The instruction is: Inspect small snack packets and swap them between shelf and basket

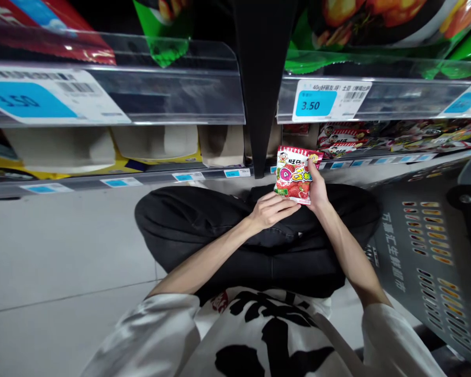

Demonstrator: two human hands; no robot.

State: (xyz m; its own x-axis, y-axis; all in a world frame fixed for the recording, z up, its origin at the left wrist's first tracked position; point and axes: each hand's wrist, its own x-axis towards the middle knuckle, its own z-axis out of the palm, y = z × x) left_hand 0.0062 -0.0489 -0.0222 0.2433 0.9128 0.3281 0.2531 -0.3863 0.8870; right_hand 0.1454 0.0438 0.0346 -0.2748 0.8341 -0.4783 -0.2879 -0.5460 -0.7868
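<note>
A small red and white candy packet point(294, 174) with strawberry pictures is held upright in front of the low shelves. My right hand point(317, 189) grips its right edge, fingers wrapped behind it. My left hand point(272, 208) pinches the packet's lower left corner from below. Both hands hover over my crossed legs in black trousers point(220, 225).
Shop shelves face me: a clear rail with blue 3.50 price tags point(313, 102), green snack bags point(165, 31) above, beige boxes point(153, 141) and red packets point(345, 137) on the low shelf. A grey perforated basket point(427, 251) stands at my right. Pale tiled floor point(63, 251) lies to the left.
</note>
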